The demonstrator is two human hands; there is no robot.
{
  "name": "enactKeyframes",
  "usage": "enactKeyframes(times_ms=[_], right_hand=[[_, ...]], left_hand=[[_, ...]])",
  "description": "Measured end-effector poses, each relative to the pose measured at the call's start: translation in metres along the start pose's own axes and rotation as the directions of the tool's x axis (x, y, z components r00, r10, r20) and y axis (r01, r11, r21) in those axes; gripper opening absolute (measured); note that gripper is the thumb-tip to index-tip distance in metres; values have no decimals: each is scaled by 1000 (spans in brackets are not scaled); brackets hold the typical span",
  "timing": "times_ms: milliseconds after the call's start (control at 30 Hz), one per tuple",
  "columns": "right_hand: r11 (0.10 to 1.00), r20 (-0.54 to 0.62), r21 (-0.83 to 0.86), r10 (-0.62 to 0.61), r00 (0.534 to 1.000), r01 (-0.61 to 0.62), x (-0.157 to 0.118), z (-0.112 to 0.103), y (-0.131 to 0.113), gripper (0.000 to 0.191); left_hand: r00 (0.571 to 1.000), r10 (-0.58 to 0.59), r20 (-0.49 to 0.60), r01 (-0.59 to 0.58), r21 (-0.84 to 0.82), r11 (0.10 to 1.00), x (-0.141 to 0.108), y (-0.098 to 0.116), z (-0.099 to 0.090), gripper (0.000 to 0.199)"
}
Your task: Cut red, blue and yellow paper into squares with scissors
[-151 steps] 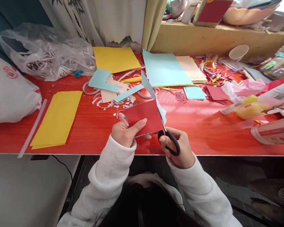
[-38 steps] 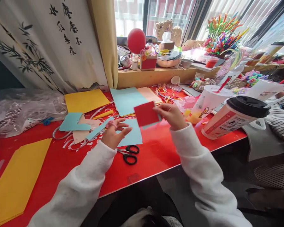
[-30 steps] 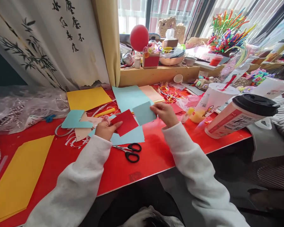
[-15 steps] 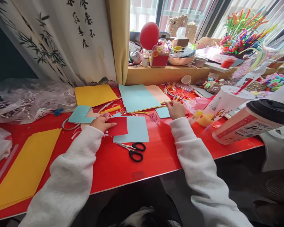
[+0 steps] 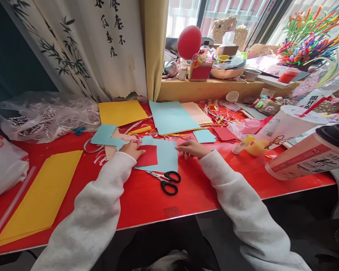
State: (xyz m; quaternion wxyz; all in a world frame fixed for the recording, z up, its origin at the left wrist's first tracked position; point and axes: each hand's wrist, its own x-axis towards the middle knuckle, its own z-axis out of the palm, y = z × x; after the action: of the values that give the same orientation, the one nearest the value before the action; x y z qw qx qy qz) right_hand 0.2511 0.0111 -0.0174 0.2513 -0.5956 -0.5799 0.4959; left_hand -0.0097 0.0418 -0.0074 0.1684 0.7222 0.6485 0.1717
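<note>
My left hand (image 5: 132, 149) is closed on a small red paper square (image 5: 149, 156), thumb on top of it. This square lies over the left part of a light blue paper sheet (image 5: 169, 158). At the sheet's right edge, the thumb and fingers of my right hand (image 5: 192, 148) are pinched together on the paper. Black-handled scissors (image 5: 169, 182) lie just below the sheet, blades pointing left. Smaller blue paper pieces (image 5: 104, 134) are beside my left hand, and a small blue card stack (image 5: 204, 136) sits beyond my right hand.
Yellow paper sheets (image 5: 42, 195) lie at left. A larger blue sheet (image 5: 175, 117) tops a paper stack at the back, near a red paper pile (image 5: 225, 134) and paper scraps. Drink cups (image 5: 307, 154) stand at right. A plastic bag of beads (image 5: 45, 118) is at the back left.
My right hand has moved left and nearer, from beside the small blue cards to the light blue sheet's right edge. My left hand stays on the red square. The view has shifted slightly.
</note>
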Motion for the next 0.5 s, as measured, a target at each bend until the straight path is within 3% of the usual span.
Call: enactKeyframes(times_ms=[100, 300, 400, 500], right_hand=[[982, 8, 188, -14, 1000, 12, 5, 7, 3, 34], [895, -201, 413, -91, 975, 169, 13, 13, 8, 32], [821, -348, 474, -156, 925, 317, 9, 12, 4, 29], [753, -402, 526, -188, 896, 394, 4, 14, -2, 29]], left_hand=[[997, -64, 40, 65, -13, 998, 2, 2, -1, 17], [999, -33, -7, 31, -145, 989, 2, 7, -9, 20], [995, 18, -98, -45, -283, 958, -2, 9, -15, 19], [975, 29, -221, -143, -521, 842, -6, 11, -17, 22]])
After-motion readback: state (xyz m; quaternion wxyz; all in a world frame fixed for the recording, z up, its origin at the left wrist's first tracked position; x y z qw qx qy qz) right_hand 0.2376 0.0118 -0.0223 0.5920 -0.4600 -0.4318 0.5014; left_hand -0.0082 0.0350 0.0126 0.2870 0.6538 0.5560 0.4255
